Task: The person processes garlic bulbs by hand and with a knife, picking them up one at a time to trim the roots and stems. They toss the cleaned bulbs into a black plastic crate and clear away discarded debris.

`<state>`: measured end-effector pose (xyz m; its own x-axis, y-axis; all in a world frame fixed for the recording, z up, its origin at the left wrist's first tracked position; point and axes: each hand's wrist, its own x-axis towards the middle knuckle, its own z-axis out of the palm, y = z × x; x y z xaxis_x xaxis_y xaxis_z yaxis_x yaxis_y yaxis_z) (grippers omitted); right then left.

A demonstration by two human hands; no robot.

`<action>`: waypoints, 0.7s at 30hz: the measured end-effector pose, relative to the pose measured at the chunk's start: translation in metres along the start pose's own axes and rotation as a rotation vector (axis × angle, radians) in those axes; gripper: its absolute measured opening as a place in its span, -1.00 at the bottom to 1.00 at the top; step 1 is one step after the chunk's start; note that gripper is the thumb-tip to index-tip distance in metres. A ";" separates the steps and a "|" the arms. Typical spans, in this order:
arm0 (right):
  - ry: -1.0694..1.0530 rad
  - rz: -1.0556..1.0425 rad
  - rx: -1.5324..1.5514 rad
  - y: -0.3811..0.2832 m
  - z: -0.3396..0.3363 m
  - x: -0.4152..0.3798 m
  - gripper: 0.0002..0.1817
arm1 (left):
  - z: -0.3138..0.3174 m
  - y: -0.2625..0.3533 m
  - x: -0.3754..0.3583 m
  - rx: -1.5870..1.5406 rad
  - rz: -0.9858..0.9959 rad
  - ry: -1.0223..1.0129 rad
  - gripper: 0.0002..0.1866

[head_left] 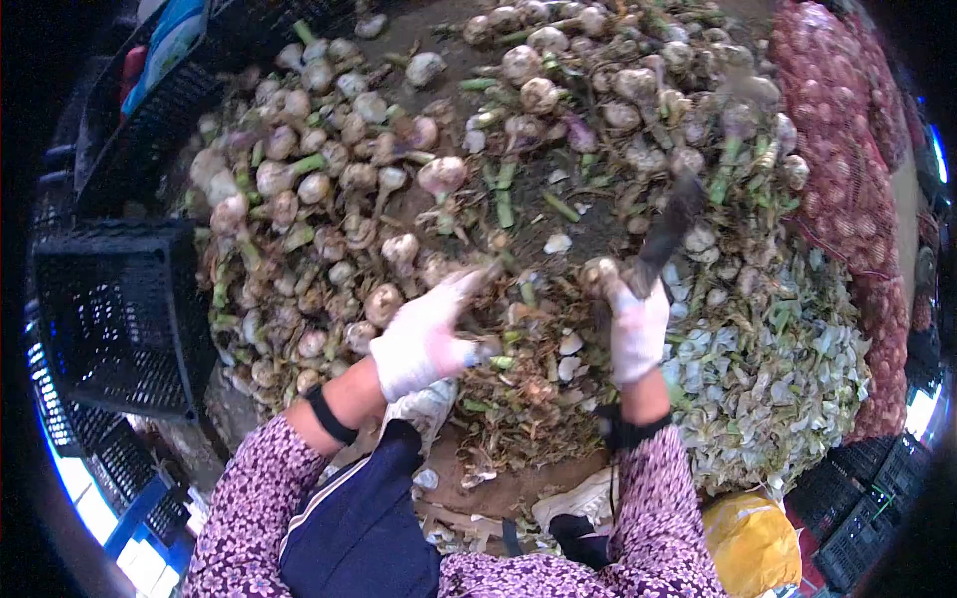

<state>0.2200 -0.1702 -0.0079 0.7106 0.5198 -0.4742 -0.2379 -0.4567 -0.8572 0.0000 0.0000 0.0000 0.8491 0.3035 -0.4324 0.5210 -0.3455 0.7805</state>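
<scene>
Crates: left of the garlic I have a black crate point(120, 314), its open side facing me.
Net sacks: red net sacks point(832, 130) bound the right edge.
Scraps: pale peelings point(773, 369) heap right of the right hand, above a yellow bag point(753, 543); husk litter point(528, 404) lies between the hands.
Garlic pile point(284, 179): bulbs and green stems spread ahead and to the left.
Left hand point(414, 344): gloved, thumb and fingers wide apart, near loose bulbs.
Right hand point(640, 334): gloved, fingers wrapped round a dark blade point(673, 224) angled forward, blurred.
Nearest bulb point(600, 271): at the right fingertips; I cannot tell whether they grip it.
</scene>
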 end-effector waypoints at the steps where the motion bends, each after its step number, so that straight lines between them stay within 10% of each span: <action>1: -0.046 0.174 0.205 -0.020 0.009 -0.028 -0.79 | 0.005 0.014 0.004 -0.143 0.038 0.048 0.08; 5: -0.188 0.241 0.607 -0.001 0.076 -0.074 -0.78 | 0.000 0.016 0.004 -0.562 -0.126 -0.211 0.01; 7: -0.224 0.367 0.451 -0.021 0.068 -0.081 -0.72 | 0.008 -0.002 -0.003 -0.524 -0.070 -0.156 -0.10; 8: -0.185 0.029 0.093 0.001 0.064 -0.076 -0.66 | 0.014 -0.007 -0.005 -0.527 -0.047 -0.128 -0.14; 11: -0.123 -0.118 -0.164 0.018 0.047 -0.079 -0.74 | 0.014 -0.010 -0.008 -0.440 -0.067 -0.073 -0.25; 15: -0.398 -0.598 -0.946 -0.016 0.030 -0.083 -0.72 | 0.037 -0.036 -0.011 -1.247 -0.056 -0.268 -0.27; 17: -0.418 -0.589 -0.971 -0.016 0.027 -0.084 -0.73 | 0.044 -0.022 -0.009 -1.162 -0.107 -0.115 -0.65; 21: -0.430 -0.564 -1.008 -0.015 0.028 -0.087 -0.75 | 0.040 -0.018 -0.013 -0.868 0.123 -0.032 -0.66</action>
<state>0.1429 -0.1884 0.0401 0.2272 0.9331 -0.2789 0.7843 -0.3451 -0.5155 -0.0172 -0.0328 -0.0265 0.9037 0.2789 -0.3250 0.1860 0.4279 0.8845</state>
